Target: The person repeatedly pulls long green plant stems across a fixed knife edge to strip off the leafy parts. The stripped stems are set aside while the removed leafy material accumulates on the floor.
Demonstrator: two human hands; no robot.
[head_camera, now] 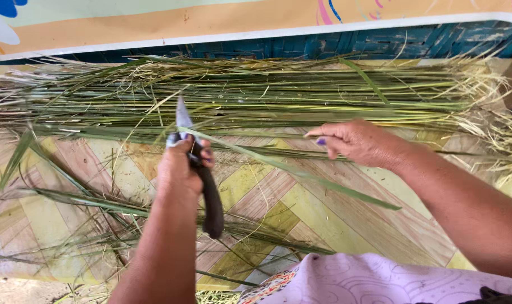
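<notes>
Left hand (180,169) grips knife (202,174), blade up against long green leaf (301,171); right hand (354,141) pinches leaf far end. Risk: blade slipping toward fingers.

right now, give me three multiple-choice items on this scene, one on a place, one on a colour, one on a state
1. Where does the big bundle of green stalks lie?
A. across the far side of the patterned floor mat, beyond both hands
B. on the person's lap
C. upright against the wall

2. What colour is the handle of the knife?
A. red
B. dark, near black
C. white

3. What is the left hand doing?
A. lying flat and empty
B. gripping the knife with the blade pointing away
C. holding a cup

Answers:
1 A, the stalks stretch flat from left to right past the hands.
2 B, the handle below the fist looks dark.
3 B, the fist is closed on the handle, while the right hand reaches to the stalks.
</notes>
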